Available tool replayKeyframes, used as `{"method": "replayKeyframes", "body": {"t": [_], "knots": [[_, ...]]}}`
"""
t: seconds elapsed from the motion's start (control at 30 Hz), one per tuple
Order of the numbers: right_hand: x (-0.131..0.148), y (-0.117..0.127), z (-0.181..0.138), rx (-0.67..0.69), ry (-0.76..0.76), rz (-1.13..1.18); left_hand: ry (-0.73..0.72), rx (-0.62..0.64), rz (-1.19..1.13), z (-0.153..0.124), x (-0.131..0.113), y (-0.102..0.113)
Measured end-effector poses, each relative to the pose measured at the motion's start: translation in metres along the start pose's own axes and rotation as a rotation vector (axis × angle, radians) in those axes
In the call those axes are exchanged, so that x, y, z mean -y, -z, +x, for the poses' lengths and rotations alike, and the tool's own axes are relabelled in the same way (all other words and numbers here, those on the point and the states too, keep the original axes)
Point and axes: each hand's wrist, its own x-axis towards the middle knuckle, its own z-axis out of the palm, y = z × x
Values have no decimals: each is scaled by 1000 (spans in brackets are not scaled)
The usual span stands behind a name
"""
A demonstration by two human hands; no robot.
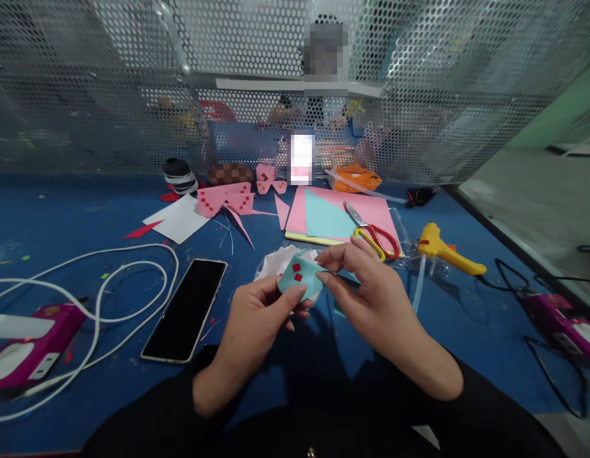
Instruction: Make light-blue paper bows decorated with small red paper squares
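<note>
A folded light-blue paper piece [314,283] with small red squares on it is held up in front of me. My left hand [261,312] grips its left side, thumb on the front and fingers behind. At its right edge, my right hand [364,286] pinches with thumb and fingertips; the exact contact is partly hidden. More light-blue paper [339,309] shows under the right hand. Crumpled white paper [272,262] lies just behind the held piece. Scissors [371,232] with red and yellow handles rest on pink and light-blue sheets [323,213] beyond my right hand.
A black-screened phone [184,312] and a looped white cable [97,312] lie left. Pink paper butterfly shapes [225,200] stand farther back. On the right are a yellow glue gun [447,251] and a purple power strip [557,324]. A perforated metal screen [256,51] closes the back.
</note>
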Motion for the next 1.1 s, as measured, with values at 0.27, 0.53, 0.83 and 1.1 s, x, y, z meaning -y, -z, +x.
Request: {"method": "replayKeyframes", "body": {"t": [0.27,0.53,0.83,1.1], "knots": [[-13,11,8,-441,-200,179,-92,-340,-311,6,-12,7],[-13,-21,11,-144,-404,776,-43,-366,-424,5,-15,6],[-6,-24,9,-229,-445,865,-24,-344,-419,4,-11,0],[-7,-26,9,-248,-447,877,-45,-362,-396,3,-9,0]]}}
